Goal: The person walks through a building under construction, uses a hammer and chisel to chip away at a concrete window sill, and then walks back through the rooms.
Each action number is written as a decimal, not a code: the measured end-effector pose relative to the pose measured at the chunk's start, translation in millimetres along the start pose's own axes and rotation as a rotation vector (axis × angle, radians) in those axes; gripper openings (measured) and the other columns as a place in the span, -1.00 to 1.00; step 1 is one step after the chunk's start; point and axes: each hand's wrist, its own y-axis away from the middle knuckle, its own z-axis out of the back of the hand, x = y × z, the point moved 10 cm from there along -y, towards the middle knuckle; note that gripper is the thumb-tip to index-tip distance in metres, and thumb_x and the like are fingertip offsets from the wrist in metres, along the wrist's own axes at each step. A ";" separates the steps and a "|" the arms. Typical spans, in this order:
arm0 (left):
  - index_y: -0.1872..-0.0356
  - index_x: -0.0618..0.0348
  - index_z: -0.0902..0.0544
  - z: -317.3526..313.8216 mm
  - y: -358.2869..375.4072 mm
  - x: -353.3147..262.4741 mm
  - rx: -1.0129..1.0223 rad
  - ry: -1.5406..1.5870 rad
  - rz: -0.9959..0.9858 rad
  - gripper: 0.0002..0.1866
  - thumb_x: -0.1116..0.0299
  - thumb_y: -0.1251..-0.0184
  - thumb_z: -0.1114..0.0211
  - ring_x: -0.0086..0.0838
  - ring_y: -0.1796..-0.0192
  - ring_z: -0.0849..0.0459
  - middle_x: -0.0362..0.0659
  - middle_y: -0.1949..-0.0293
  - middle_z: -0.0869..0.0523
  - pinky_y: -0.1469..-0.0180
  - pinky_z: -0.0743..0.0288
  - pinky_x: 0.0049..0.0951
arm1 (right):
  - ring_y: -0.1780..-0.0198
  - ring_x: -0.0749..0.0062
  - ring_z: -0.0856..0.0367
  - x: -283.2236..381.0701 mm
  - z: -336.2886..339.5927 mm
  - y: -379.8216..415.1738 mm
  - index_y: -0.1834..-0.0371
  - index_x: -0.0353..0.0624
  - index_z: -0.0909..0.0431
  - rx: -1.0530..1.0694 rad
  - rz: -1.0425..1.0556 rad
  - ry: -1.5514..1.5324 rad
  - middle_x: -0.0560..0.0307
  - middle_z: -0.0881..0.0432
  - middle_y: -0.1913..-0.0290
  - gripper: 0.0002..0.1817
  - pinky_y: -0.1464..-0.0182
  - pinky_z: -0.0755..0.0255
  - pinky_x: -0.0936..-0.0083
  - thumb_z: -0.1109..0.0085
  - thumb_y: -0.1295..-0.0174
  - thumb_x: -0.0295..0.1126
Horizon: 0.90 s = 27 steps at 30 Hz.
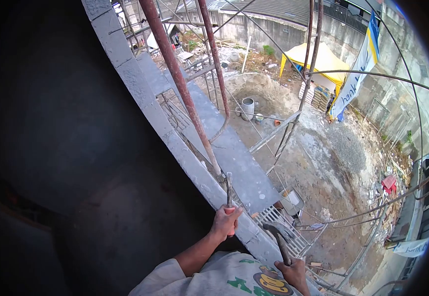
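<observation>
My left hand (224, 221) is closed around the reddish-orange handle of a chisel (230, 190). Its narrow metal shaft points away from me, the pale tip near the inner edge of the grey block wall (205, 183). Lower right, my right hand (294, 274) grips the dark handle of a hammer (282, 246). The hammer's curved head lies over a slatted metal scaffold step (278, 222), apart from the chisel. Between my hands runs the wall top, close to my shirt front. A grey scaffold plank (239, 163) lies just beyond the wall.
Rusty scaffold poles (182, 89) rise beside the wall and plank. Far below are a sand pile (259, 91), a metal drum (247, 107), a gravel heap (345, 148) and a yellow canopy (315, 61). A banner (355, 81) hangs at right. Left of the wall is dark.
</observation>
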 end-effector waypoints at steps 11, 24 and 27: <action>-0.39 0.13 -0.13 -37.8 24.5 -52.5 0.292 0.098 -0.034 -0.33 0.20 -0.32 -0.17 -0.46 0.49 -0.62 -0.06 0.28 -0.60 0.59 -0.45 -0.55 | 0.67 0.55 -0.42 -12.7 -13.9 -11.8 0.53 -0.34 -0.57 0.008 0.028 -0.072 0.19 -0.50 0.68 -0.66 0.56 -0.31 0.49 -0.37 -0.06 -0.23; -0.12 0.14 -0.32 -119.1 127.3 -63.8 1.059 0.581 0.434 -0.54 0.04 -0.39 -0.06 -0.40 0.73 -0.55 -0.09 0.59 -0.52 0.74 -0.45 -0.56 | -0.06 0.20 -0.51 158.8 34.2 -17.8 -0.01 -0.34 -0.57 0.055 0.711 -0.366 -0.07 -0.56 -0.02 -0.51 -0.11 -0.34 0.29 -0.34 -0.05 -0.25; -0.25 0.17 -0.27 -120.1 128.3 -72.0 1.069 0.668 0.377 -0.30 -0.25 -0.38 0.08 -0.38 0.72 -0.56 -0.07 0.59 -0.54 0.72 -0.47 -0.54 | 0.13 0.37 -0.54 152.0 17.2 -13.6 0.09 -0.34 -0.60 0.143 0.676 -0.379 0.07 -0.61 0.18 -0.55 0.05 -0.38 0.41 -0.38 -0.07 -0.20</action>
